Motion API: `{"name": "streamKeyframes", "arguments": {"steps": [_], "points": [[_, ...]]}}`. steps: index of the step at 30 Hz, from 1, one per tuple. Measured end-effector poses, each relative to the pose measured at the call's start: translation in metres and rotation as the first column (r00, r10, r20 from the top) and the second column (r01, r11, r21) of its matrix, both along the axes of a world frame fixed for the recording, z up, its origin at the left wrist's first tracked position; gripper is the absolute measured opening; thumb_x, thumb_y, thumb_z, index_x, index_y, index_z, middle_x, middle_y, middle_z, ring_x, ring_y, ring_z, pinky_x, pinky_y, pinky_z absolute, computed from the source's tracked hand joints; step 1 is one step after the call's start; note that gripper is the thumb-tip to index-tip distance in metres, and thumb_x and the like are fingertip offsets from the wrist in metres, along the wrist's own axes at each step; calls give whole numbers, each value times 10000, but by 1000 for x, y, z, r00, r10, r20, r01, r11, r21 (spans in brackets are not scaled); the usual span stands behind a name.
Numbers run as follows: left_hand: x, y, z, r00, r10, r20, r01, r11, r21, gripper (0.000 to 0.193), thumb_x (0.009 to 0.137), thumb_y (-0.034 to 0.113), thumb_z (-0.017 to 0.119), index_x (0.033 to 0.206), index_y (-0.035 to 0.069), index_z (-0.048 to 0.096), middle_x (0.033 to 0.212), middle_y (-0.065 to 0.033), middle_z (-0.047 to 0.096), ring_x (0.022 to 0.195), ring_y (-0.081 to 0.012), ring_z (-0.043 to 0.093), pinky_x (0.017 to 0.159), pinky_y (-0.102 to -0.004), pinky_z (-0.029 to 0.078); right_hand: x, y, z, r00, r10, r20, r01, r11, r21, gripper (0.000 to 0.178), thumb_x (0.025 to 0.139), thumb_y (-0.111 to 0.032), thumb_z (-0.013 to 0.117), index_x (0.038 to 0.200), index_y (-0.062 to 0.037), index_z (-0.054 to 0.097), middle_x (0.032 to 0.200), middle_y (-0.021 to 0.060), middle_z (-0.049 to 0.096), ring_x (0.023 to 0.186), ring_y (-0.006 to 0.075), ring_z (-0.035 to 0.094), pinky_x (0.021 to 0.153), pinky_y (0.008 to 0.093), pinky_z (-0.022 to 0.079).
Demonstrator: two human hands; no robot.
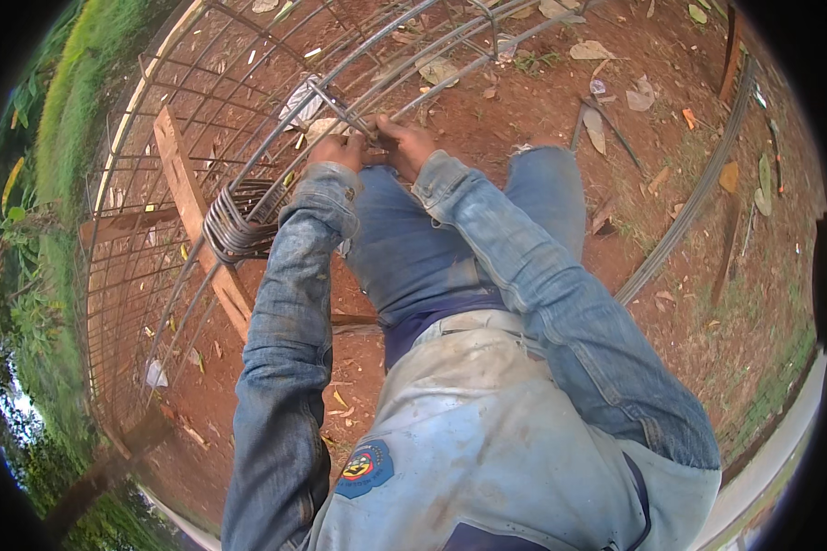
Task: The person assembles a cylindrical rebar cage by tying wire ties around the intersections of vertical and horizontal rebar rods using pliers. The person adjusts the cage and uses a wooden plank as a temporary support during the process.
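Both my hands meet at the near corner of a bent steel stirrup [340, 108], which sits around long rebar rods [294, 134] above my thigh. My left hand [338, 151] is closed, its fingers curled beside the nearest rod. Against the stirrup's corner, the fingers of my right hand [404, 147] are pinched together. What lies between the fingertips is hidden or too small to name. A bunch of bent stirrups [239, 225] hangs on the rods left of my left forearm.
A wire mesh panel [124, 303] stands on the left, with a wooden plank [198, 211] slanting beneath the rods. Several long thin rods [694, 211] lie on the red soil at right. Dry leaves and scraps litter the ground, including a brown leaf [593, 50].
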State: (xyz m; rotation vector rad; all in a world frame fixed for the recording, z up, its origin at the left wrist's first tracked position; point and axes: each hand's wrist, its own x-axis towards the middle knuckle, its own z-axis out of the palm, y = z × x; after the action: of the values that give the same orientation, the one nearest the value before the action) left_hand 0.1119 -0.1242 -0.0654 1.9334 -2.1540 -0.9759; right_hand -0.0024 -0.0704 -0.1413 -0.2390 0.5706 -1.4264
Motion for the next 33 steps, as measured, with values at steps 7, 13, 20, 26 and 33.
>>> {"name": "streamKeyframes", "arguments": {"steps": [7, 13, 20, 26, 33], "points": [[-12, 2, 29, 855, 246, -456, -31, 902, 430, 292, 822, 190, 590, 1008, -34, 598, 742, -124, 644, 647, -181, 615, 501, -287, 449, -1, 5, 2, 999, -21, 36, 21, 1000, 18, 251, 881, -250, 532, 957, -14, 570, 907, 124, 592, 852, 241, 584, 726, 434, 512], [-8, -5, 20, 915, 184, -358, -40, 927, 373, 232, 806, 213, 625, 817, -17, 653, 635, -71, 594, 488, -138, 512, 434, -285, 374, -2, 19, 5, 997, -82, -2, 82, 997, 6, 258, 873, -149, 514, 1078, -8, 579, 923, 106, 615, 782, 229, 606, 675, 351, 521], [11, -40, -20, 983, 132, -131, -53, 875, 481, 182, 816, 128, 613, 915, -23, 638, 688, -86, 612, 501, -132, 527, 421, -269, 382, 5, 21, -6, 703, -131, -699, 227, 973, 47, 200, 779, -50, 600, 966, -3, 653, 794, 107, 659, 673, 224, 623, 644, 321, 499], [8, -29, -10, 904, 327, -277, -104, 794, 599, 143, 812, 105, 602, 883, -18, 616, 648, -71, 576, 452, -138, 482, 382, -287, 348, -1, 27, 16, 418, -157, -895, 216, 974, -70, 150, 750, -72, 607, 872, -20, 677, 822, 175, 653, 764, 263, 646, 713, 351, 494], [0, -23, 6, 909, 260, -327, 19, 757, 653, 201, 862, 135, 540, 1018, 9, 556, 718, -61, 587, 487, -126, 475, 447, -289, 390, 0, 35, 21, 353, -169, -920, 199, 975, -102, 208, 728, -34, 539, 885, -11, 673, 845, 200, 646, 811, 323, 636, 743, 375, 493]]}}
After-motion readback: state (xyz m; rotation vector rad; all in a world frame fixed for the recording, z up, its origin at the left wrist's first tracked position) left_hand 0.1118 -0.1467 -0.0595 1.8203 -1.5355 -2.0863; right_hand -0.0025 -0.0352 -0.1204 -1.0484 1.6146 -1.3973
